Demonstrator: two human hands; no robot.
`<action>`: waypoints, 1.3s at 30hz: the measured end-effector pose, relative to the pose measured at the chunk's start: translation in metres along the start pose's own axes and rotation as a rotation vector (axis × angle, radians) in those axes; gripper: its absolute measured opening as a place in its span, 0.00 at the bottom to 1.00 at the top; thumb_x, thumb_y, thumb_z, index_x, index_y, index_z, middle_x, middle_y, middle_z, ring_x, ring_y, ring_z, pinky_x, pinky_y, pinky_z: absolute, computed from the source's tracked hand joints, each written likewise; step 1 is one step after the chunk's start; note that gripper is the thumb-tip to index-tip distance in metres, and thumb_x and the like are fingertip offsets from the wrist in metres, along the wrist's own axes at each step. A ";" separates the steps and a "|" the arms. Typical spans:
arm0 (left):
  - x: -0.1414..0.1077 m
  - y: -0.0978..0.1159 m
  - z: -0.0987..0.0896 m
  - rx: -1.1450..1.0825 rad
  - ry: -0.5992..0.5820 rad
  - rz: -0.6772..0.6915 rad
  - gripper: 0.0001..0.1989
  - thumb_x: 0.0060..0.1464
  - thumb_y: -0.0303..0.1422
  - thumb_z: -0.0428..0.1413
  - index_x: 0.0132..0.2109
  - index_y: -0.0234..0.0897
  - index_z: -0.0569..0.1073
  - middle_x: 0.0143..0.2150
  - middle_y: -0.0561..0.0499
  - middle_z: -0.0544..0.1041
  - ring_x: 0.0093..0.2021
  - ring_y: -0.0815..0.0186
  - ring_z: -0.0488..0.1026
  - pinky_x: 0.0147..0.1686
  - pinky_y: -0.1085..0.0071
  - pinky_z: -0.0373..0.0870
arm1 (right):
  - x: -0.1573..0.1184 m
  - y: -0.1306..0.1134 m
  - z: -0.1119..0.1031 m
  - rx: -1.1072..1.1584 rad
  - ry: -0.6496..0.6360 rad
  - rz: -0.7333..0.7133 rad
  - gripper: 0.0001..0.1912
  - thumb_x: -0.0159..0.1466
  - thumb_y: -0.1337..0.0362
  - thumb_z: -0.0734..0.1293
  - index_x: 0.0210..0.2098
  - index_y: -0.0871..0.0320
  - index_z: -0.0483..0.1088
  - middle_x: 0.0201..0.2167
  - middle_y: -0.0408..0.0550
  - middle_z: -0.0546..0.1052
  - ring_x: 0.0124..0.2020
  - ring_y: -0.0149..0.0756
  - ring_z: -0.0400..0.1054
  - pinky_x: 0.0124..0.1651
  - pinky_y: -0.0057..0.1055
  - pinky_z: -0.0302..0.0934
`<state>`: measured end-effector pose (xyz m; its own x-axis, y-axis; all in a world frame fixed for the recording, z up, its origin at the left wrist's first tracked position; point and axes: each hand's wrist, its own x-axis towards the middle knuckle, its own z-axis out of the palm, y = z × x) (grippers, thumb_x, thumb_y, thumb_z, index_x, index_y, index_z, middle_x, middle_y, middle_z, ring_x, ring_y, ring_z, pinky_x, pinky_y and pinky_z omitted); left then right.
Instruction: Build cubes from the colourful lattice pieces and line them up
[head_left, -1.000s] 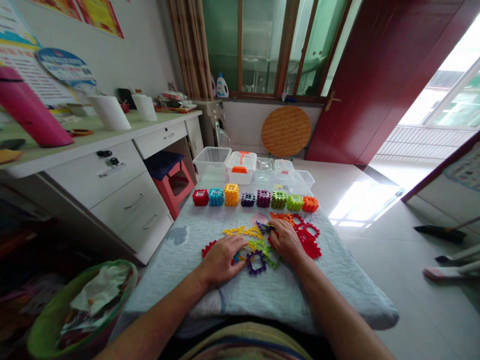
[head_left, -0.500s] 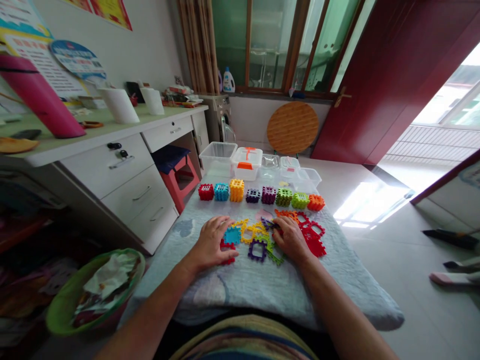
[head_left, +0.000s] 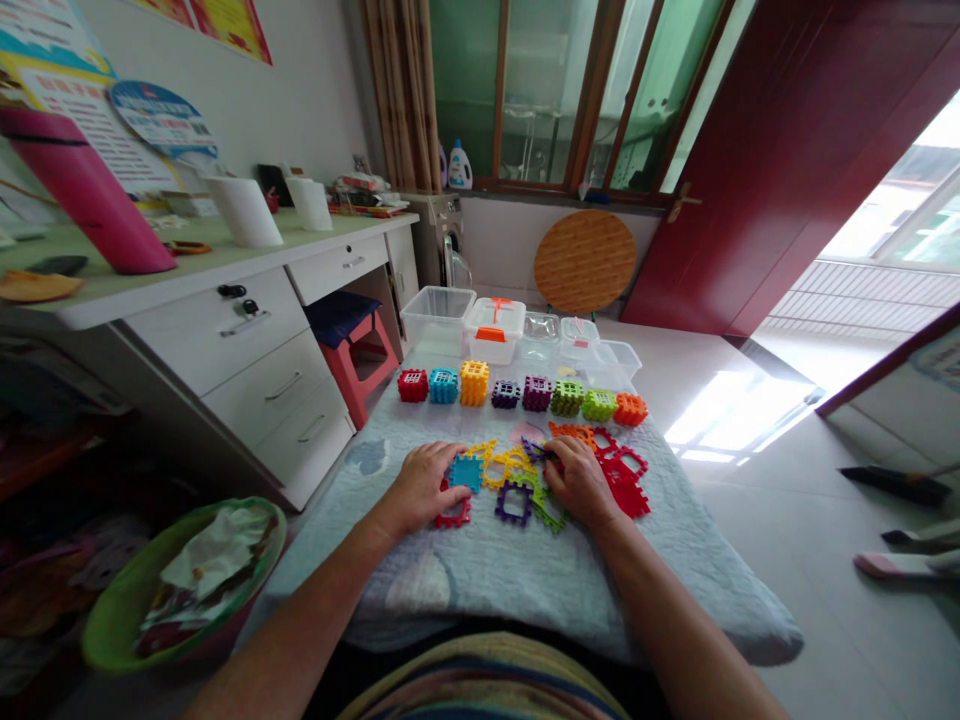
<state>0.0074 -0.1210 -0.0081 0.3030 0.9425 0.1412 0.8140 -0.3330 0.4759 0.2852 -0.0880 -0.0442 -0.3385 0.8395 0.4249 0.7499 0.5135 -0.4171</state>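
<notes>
Loose toothed plastic pieces lie flat in the middle of the cloth-covered table (head_left: 495, 570). My left hand (head_left: 424, 488) rests at their left edge, fingers apart, beside a light blue square (head_left: 466, 473) and over part of a red frame (head_left: 453, 519). On the right, my right hand (head_left: 581, 478) has its fingers bent at a dark purple piece (head_left: 534, 450); its grip there is too small to tell. Between the hands lie a purple frame (head_left: 514, 503), yellow pieces (head_left: 496, 466) and green pieces (head_left: 551, 512). Red pieces (head_left: 628, 490) are right of my right hand.
Behind the loose pieces stands a row of coloured stacks, from red (head_left: 412, 385) to orange (head_left: 631, 408). Clear plastic boxes (head_left: 437, 322) stand at the table's far end. A green basket (head_left: 109, 625) is on the floor at left, near a red stool (head_left: 360, 365).
My left thumb has shifted up and inward, showing more of the red frame. My right hand has barely moved. The camera view has shifted slightly.
</notes>
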 end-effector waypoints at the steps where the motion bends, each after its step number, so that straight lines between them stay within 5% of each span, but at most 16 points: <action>1: 0.003 0.001 -0.001 -0.022 -0.002 -0.007 0.26 0.45 0.34 0.63 0.52 0.35 0.71 0.48 0.43 0.75 0.49 0.54 0.71 0.51 0.59 0.65 | 0.000 0.000 0.000 0.001 0.001 0.001 0.12 0.59 0.71 0.62 0.42 0.57 0.71 0.39 0.51 0.74 0.44 0.42 0.66 0.49 0.37 0.58; 7: 0.015 0.008 -0.002 -0.170 0.001 0.056 0.10 0.44 0.21 0.55 0.35 0.37 0.72 0.35 0.52 0.74 0.38 0.64 0.72 0.40 0.70 0.67 | 0.000 -0.002 -0.003 -0.008 0.008 0.014 0.11 0.59 0.71 0.62 0.40 0.57 0.71 0.40 0.51 0.74 0.44 0.42 0.65 0.50 0.37 0.58; 13: 0.028 0.017 0.008 -0.039 0.270 0.131 0.07 0.48 0.22 0.54 0.34 0.38 0.70 0.36 0.50 0.72 0.41 0.61 0.68 0.44 0.65 0.65 | 0.000 -0.003 -0.004 -0.014 0.016 0.022 0.11 0.59 0.71 0.62 0.39 0.57 0.72 0.39 0.51 0.74 0.44 0.41 0.65 0.49 0.36 0.58; 19: 0.024 0.015 0.015 0.015 -0.038 0.209 0.22 0.40 0.39 0.65 0.44 0.39 0.72 0.47 0.46 0.72 0.49 0.54 0.67 0.51 0.59 0.64 | 0.000 -0.003 -0.005 -0.019 0.017 0.012 0.12 0.58 0.72 0.62 0.39 0.57 0.72 0.39 0.51 0.74 0.44 0.41 0.65 0.50 0.37 0.58; 27: 0.026 0.013 0.010 0.088 -0.008 0.062 0.26 0.45 0.40 0.63 0.51 0.37 0.70 0.49 0.43 0.75 0.50 0.52 0.70 0.52 0.59 0.64 | 0.000 -0.003 -0.005 -0.014 0.013 0.009 0.11 0.59 0.71 0.61 0.39 0.57 0.72 0.39 0.51 0.74 0.43 0.41 0.65 0.49 0.37 0.58; 39: 0.023 0.024 0.013 0.258 0.000 0.014 0.28 0.43 0.41 0.62 0.52 0.37 0.71 0.47 0.42 0.76 0.48 0.50 0.70 0.49 0.57 0.65 | 0.000 0.000 -0.002 -0.010 0.009 -0.001 0.11 0.59 0.72 0.62 0.39 0.57 0.72 0.38 0.50 0.74 0.43 0.41 0.65 0.49 0.37 0.58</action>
<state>0.0405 -0.1076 -0.0051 0.3148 0.9378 0.1465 0.9094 -0.3422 0.2366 0.2863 -0.0886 -0.0425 -0.3344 0.8373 0.4325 0.7554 0.5126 -0.4082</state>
